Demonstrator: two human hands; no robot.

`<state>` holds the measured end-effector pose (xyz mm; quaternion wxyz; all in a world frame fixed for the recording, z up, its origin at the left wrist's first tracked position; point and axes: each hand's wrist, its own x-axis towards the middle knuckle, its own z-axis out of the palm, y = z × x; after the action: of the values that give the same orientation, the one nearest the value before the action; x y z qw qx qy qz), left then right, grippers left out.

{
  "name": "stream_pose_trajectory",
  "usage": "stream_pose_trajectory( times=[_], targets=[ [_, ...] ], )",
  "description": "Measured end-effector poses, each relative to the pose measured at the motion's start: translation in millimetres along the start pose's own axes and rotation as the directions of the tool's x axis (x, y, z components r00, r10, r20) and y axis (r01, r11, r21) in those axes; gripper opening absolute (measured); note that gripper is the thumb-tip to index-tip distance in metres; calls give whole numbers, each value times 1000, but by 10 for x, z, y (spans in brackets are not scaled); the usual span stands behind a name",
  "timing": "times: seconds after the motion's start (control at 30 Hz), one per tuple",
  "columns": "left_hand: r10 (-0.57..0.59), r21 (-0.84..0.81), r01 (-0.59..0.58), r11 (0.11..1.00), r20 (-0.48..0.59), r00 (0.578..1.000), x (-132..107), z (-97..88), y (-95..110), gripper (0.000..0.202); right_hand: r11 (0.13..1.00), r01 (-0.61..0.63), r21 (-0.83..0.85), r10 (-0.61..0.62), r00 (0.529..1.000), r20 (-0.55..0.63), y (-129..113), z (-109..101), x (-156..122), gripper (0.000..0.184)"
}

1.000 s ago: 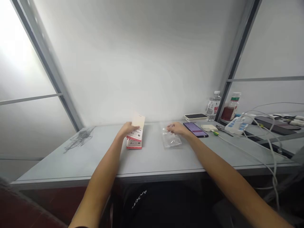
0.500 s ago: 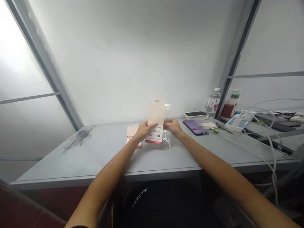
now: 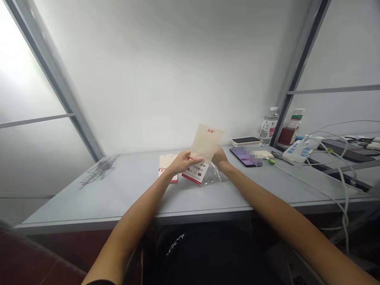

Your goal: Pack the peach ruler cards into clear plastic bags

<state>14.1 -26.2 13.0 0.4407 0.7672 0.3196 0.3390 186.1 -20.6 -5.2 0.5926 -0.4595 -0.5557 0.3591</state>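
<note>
My left hand point(image 3: 181, 162) is closed on a ruler-set packet point(image 3: 196, 171), thumb across its front. The packet has a cream upper panel point(image 3: 208, 140) with small red print and a white lower part with a red bottom strip. It tilts, its top leaning right. My right hand point(image 3: 221, 158) is closed at the packet's right edge, its fingertips hidden behind the cream panel. From there a clear plastic sleeve point(image 3: 213, 177) hangs crumpled beside the packet's lower part. Behind my left hand, a similar cream and red packet point(image 3: 166, 162) lies on the table.
On the grey table point(image 3: 133, 190), a purple-screened phone point(image 3: 242, 156) and another phone point(image 3: 246, 141) lie to the right. Behind stand a clear bottle point(image 3: 268, 126) and a jar of red-brown contents point(image 3: 291, 130). Cables trail from a power strip point(image 3: 301, 149) over the front edge.
The packet has tipped, its top swinging to the right and its bottom to the left. My right hand has moved slightly right, with its fingers now behind the cream panel.
</note>
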Motion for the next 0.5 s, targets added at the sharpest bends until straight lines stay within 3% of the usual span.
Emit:
stream_pose_trajectory(
  times=[0.2,0.33,0.5],
  targets=[
    [-28,101,44,994,-149,988,25,-70,-17,43,991,19,134,-38,989,140,44,49,6,10],
    [-19,152,57,987,-242,970,60,-152,-56,40,975,-37,220,3,988,153,26,24,30,15],
    [-88,-54,75,996,-300,950,129,-186,-183,38,931,-186,314,138,976,168,-35,-21,42,14]
  ],
)
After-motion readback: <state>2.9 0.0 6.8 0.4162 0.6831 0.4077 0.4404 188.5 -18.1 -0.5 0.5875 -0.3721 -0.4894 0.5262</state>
